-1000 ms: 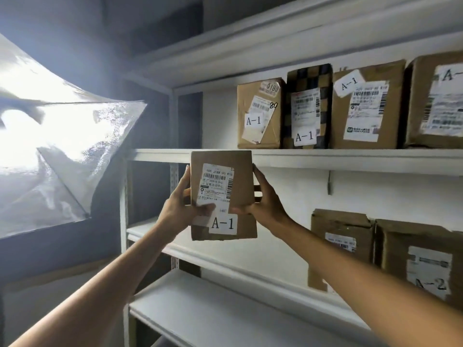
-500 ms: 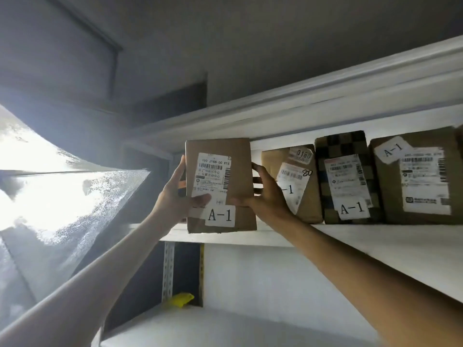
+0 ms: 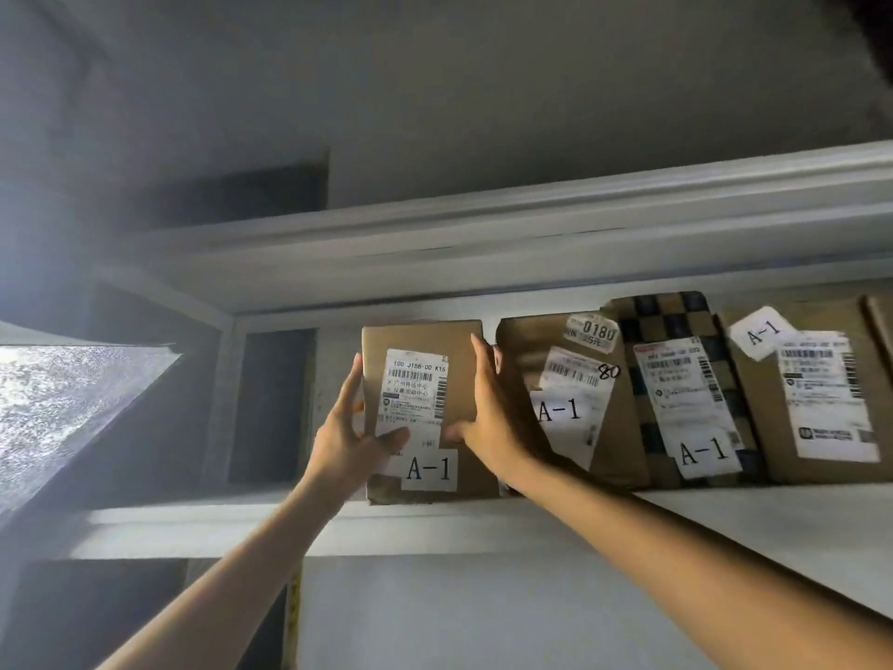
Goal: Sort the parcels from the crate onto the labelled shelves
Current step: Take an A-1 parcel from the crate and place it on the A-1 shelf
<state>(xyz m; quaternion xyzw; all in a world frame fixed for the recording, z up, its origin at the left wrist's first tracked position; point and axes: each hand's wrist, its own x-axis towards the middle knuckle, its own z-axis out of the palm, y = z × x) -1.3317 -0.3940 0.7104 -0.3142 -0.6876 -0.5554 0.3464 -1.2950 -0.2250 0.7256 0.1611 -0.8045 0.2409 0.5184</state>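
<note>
A small brown cardboard parcel (image 3: 425, 340) with a barcode label and a white "A-1" tag stands upright on the white upper shelf (image 3: 193, 522), at the left end of a row. My left hand (image 3: 348, 437) holds its left edge, thumb across the front label. My right hand (image 3: 493, 418) holds its right edge, thumb on the front. Right of it stand other "A-1" parcels: a brown box (image 3: 580, 394), a checkered one (image 3: 686, 389) and a larger brown box (image 3: 816, 389).
The shelf above (image 3: 531, 234) hangs close over the parcels. A white upright post (image 3: 217, 398) bounds the shelf bay on the left, with a dark gap beside the held parcel. A bright reflective sheet (image 3: 58, 408) fills the left edge.
The parcel went up from below the shelf edge to the A-1 shelf and now sits on it, left of the row. The view tilted upward. Both hands kept hold.
</note>
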